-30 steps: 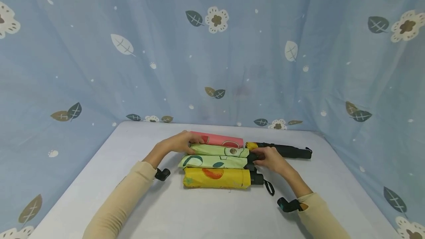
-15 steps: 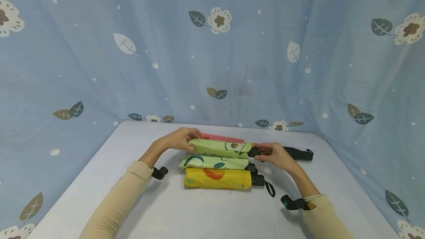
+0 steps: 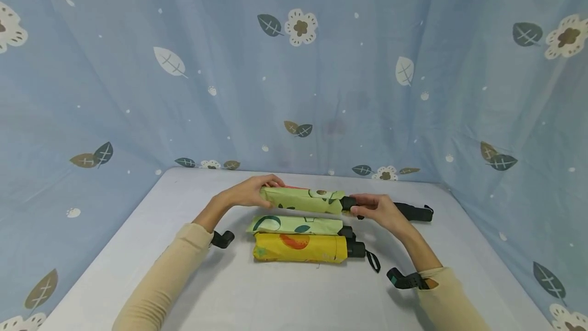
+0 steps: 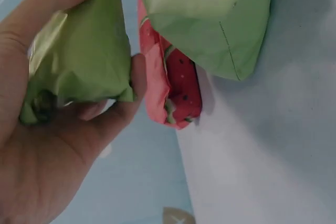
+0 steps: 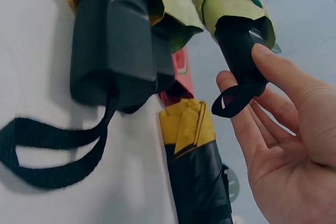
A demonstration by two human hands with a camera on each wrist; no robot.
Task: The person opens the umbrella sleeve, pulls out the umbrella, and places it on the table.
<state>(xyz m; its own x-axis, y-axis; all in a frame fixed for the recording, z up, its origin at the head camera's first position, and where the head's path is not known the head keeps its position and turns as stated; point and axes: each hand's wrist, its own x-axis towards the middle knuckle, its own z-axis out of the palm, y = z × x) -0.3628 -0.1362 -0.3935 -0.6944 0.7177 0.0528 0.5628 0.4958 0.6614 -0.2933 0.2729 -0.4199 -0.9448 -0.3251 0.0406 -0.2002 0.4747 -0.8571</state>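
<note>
A folded light-green umbrella with an avocado print is held level above the table between both hands. My left hand grips its cloth end; in the left wrist view the thumb and fingers curl round the green fabric. At the other end my right hand pinches the black handle, whose wrist loop hangs by the fingers. In front lies a second green avocado umbrella, beside a yellow umbrella with an orange print and a black handle.
A pink-red watermelon-print umbrella lies behind, mostly covered by the held one in the head view. To the right rests a black umbrella with a yellow end. The white table meets a blue patterned curtain.
The held green umbrella has risen off the table from its place between the pink and the other green umbrella. Both hands moved up with it. The remaining umbrellas stayed put.
</note>
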